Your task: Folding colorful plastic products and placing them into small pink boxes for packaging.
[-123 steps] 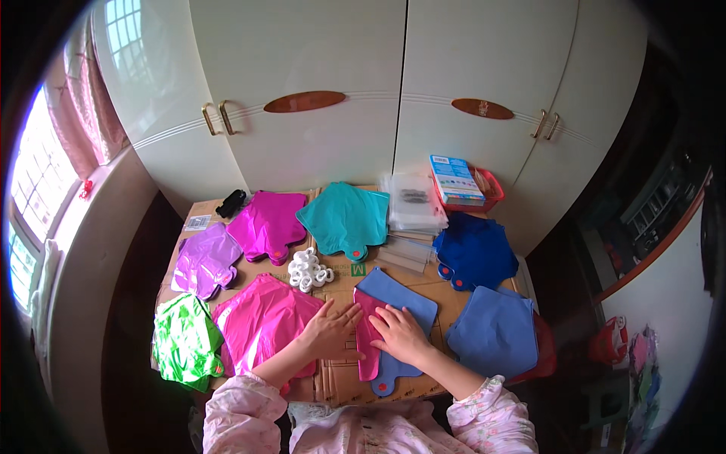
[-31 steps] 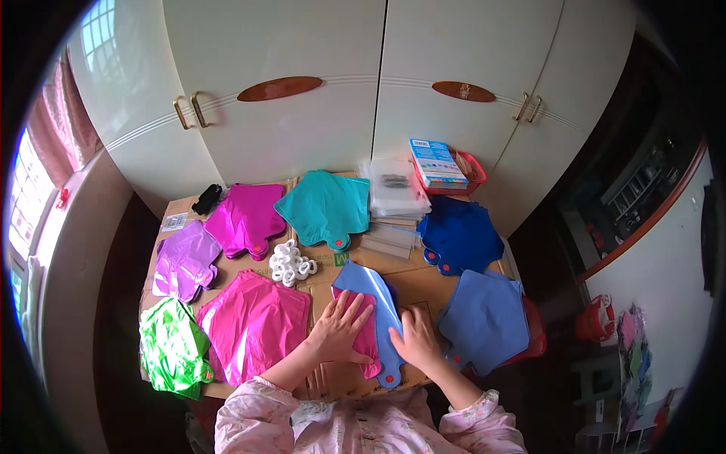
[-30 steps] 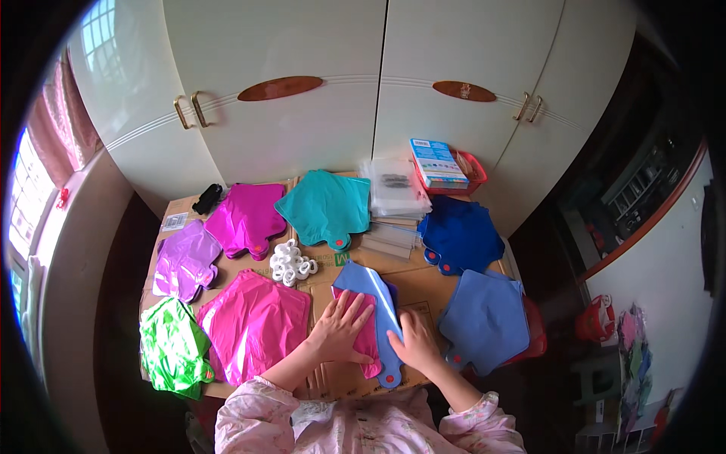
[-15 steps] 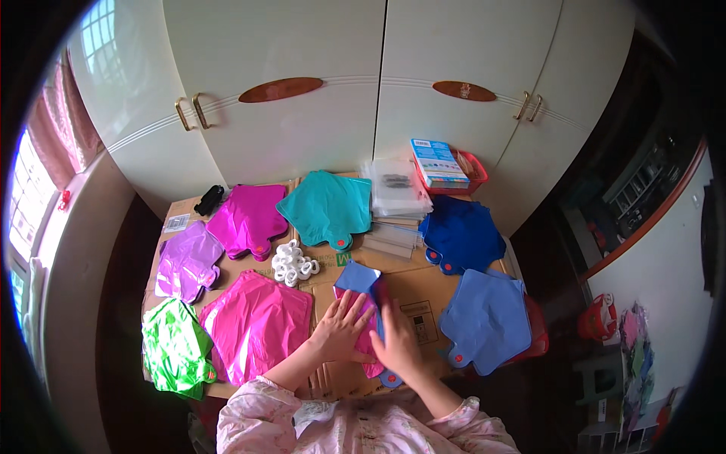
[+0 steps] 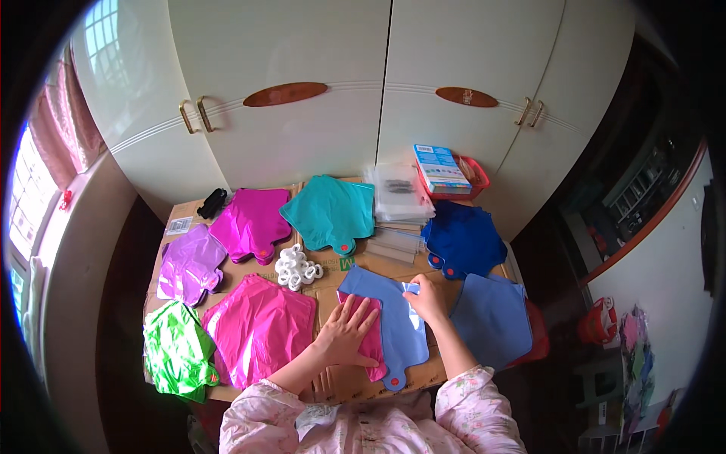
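The light-blue sheet (image 5: 401, 340) lay at five o'clock on the counter (image 5: 329, 291), a narrow pink piece (image 5: 372, 344) already along its nine o'clock side. The left hand (image 5: 345, 331) pressed that flat, fingers spread, gripping nothing. The right hand (image 5: 427, 299) had its fingers closed, as near as I could tell, on the sheet's one o'clock edge. The sheet's three o'clock half lay open, not turned over the pink; the pink stack (image 5: 261, 329), at nine o'clock, lay spread out.

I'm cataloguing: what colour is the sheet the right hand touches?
The sheet is medium blue, seen best in head view.
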`<state>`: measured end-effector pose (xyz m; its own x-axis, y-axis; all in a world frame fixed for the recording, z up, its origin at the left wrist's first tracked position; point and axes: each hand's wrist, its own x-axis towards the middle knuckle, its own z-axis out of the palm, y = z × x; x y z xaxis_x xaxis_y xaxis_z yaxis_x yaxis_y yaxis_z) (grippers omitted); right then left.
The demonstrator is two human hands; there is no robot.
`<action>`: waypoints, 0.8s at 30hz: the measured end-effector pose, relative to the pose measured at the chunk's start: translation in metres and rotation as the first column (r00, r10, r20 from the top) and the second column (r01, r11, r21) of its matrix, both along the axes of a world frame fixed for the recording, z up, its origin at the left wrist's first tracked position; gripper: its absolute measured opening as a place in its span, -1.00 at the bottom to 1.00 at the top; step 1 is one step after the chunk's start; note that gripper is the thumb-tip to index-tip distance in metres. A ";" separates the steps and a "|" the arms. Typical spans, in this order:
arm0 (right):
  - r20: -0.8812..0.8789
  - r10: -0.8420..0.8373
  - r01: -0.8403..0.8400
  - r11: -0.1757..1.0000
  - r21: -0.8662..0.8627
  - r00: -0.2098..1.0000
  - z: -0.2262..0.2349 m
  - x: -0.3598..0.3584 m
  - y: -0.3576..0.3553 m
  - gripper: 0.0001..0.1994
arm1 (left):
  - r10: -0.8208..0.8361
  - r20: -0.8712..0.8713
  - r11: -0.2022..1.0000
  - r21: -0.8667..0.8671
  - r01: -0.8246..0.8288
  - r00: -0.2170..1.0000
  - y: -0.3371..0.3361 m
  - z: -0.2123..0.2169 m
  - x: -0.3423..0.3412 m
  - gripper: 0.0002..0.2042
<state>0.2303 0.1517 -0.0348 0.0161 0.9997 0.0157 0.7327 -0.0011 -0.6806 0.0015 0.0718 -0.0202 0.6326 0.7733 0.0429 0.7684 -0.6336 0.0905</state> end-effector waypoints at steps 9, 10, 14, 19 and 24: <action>0.027 0.092 -0.091 0.995 -0.041 0.995 -0.007 0.012 -0.021 -0.70 | -0.006 -0.015 1.000 0.015 0.006 1.000 0.000 0.000 0.001 0.11; 0.134 0.106 -0.086 0.985 -0.147 0.985 0.002 0.007 -0.027 -0.69 | -0.001 -0.015 1.000 0.014 0.001 1.000 0.000 0.000 0.000 0.11; 0.244 0.119 -0.145 0.985 0.092 0.963 -0.001 -0.004 -0.060 -0.74 | -0.004 -0.012 1.000 -0.011 0.004 1.000 0.001 0.000 0.001 0.11; 0.252 0.191 -0.212 0.976 0.058 0.949 0.011 -0.018 -0.090 -0.54 | 0.007 -0.035 1.000 -0.012 -0.007 0.999 0.000 0.000 0.001 0.12; 0.297 0.235 -0.316 0.911 0.265 0.926 0.008 -0.041 -0.113 -0.34 | -0.002 -0.096 1.000 -0.027 -0.001 0.995 0.002 -0.003 0.000 0.08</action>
<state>0.1889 0.0384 -0.0267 -0.3043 0.9093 0.2838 0.8201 0.4017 -0.4075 0.0017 0.0736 -0.0236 0.6333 0.7730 -0.0390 0.7739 -0.6324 0.0333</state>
